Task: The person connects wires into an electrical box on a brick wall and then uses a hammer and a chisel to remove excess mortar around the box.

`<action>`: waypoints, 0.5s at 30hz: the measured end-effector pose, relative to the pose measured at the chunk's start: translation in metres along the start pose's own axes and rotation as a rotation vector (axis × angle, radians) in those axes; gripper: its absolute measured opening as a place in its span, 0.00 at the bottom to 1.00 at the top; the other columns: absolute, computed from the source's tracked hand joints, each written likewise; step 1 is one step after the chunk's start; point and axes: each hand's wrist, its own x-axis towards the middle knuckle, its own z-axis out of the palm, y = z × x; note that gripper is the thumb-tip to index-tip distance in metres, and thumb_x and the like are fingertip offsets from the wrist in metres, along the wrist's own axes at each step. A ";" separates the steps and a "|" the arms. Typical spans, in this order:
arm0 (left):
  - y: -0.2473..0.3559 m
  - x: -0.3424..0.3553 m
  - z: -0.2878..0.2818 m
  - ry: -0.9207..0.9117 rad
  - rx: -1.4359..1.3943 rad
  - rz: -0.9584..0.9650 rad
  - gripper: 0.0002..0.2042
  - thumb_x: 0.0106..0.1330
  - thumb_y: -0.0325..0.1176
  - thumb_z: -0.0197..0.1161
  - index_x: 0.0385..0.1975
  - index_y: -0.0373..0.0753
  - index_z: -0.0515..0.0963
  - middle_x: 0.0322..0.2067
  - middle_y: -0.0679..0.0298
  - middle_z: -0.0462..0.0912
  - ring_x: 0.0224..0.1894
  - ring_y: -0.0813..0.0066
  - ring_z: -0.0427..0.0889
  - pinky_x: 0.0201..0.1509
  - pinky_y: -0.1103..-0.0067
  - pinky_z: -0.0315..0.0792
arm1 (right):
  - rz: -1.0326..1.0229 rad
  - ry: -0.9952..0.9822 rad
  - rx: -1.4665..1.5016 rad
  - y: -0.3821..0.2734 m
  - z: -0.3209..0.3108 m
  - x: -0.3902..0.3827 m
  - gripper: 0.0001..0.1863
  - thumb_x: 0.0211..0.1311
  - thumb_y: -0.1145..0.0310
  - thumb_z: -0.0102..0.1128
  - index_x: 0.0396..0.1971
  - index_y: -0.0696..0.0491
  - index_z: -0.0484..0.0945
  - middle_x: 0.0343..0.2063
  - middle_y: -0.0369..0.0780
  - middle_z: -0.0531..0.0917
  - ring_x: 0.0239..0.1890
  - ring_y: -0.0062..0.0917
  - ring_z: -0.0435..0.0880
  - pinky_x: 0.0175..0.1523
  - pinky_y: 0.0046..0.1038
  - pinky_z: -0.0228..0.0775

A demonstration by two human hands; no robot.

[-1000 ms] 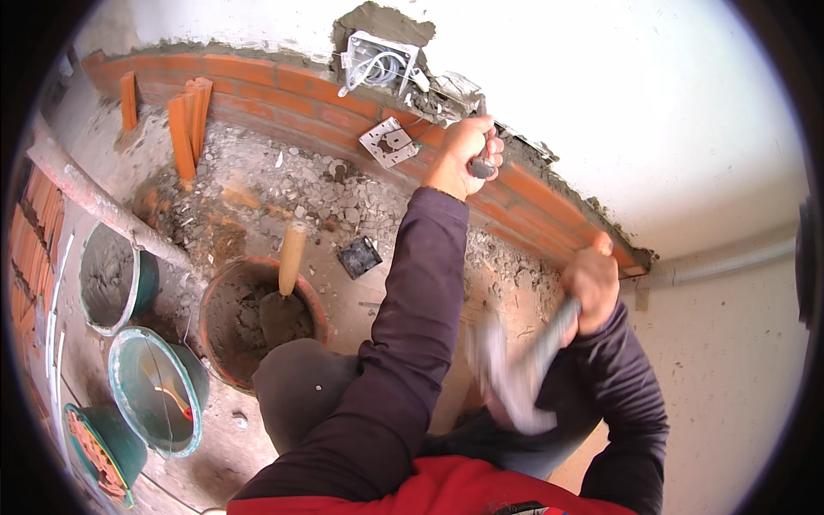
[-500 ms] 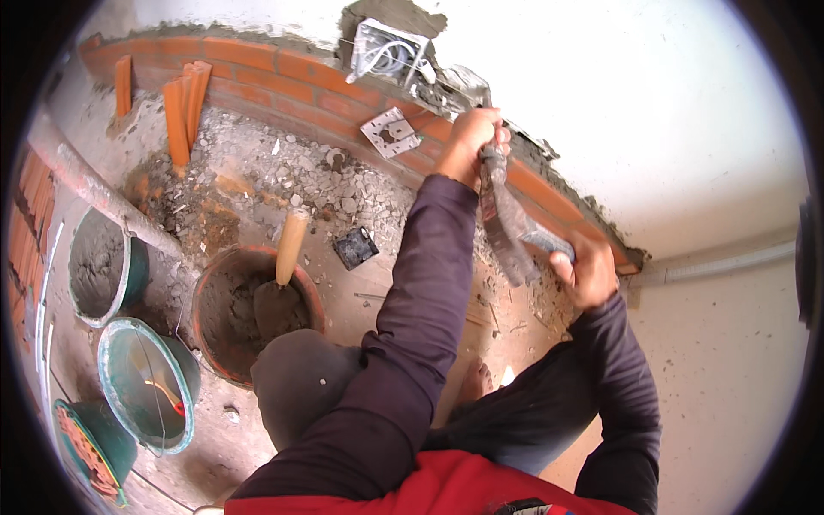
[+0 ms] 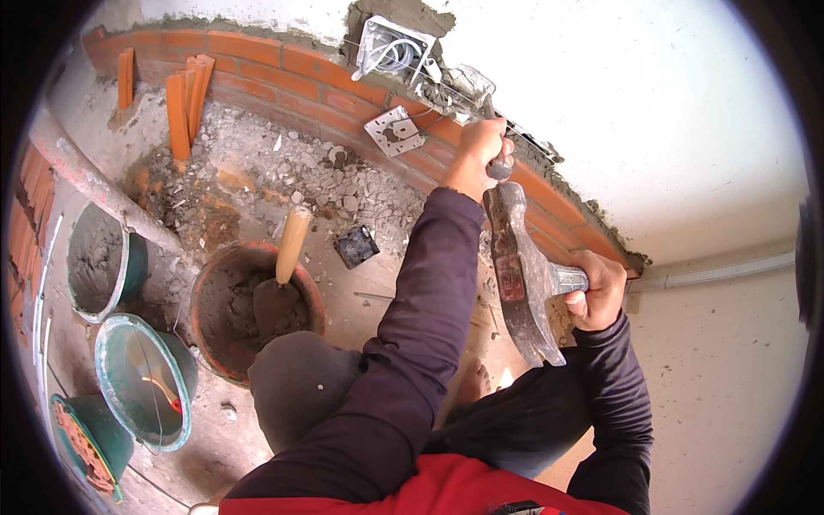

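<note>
A claw hammer (image 3: 521,273) with a worn, grey metal head is gripped near its head by my right hand (image 3: 596,290). My left hand (image 3: 479,153) is closed round a metal chisel (image 3: 499,171), whose butt end sticks out toward the hammer face. The chisel's far end reaches the mortar-smeared top of the low brick course (image 3: 352,103) against the white wall; its tip is hard to make out. A small gap separates the hammer from the chisel. Just left of there, a white electrical box (image 3: 396,50) with coiled cable is set in the wall.
A white cover plate (image 3: 394,131) leans on the bricks, with rubble (image 3: 335,184) below. A black box (image 3: 356,247) lies on the floor. Left stand a mortar bucket (image 3: 219,283) holding a wooden-handled trowel (image 3: 293,245), green buckets (image 3: 107,360), a slanted pole (image 3: 94,180) and brick pieces (image 3: 178,112).
The hammer has swung back from the chisel, closer to me, and its head appears larger. My left hand stays at nearly the same spot on the chisel.
</note>
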 end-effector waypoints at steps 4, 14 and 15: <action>0.003 -0.001 -0.006 -0.009 0.023 -0.039 0.09 0.69 0.38 0.52 0.26 0.46 0.66 0.13 0.69 0.67 0.13 0.78 0.64 0.16 0.76 0.56 | -0.006 -0.016 0.012 -0.003 0.001 0.004 0.36 0.54 0.31 0.58 0.21 0.56 0.73 0.13 0.40 0.72 0.15 0.34 0.74 0.23 0.31 0.64; 0.010 -0.010 0.000 -0.022 0.043 -0.041 0.09 0.72 0.39 0.50 0.31 0.45 0.64 0.14 0.71 0.65 0.14 0.81 0.59 0.17 0.80 0.50 | -0.396 -0.064 0.034 0.007 0.002 0.005 0.40 0.44 0.22 0.50 0.20 0.51 0.72 0.13 0.37 0.70 0.14 0.32 0.70 0.29 0.32 0.52; 0.010 -0.008 0.002 -0.031 0.037 -0.036 0.09 0.72 0.39 0.50 0.31 0.44 0.64 0.14 0.71 0.65 0.13 0.81 0.59 0.17 0.80 0.50 | -0.353 -0.055 -0.115 0.020 0.000 0.006 0.40 0.46 0.22 0.50 0.20 0.52 0.73 0.13 0.39 0.71 0.14 0.34 0.71 0.29 0.34 0.54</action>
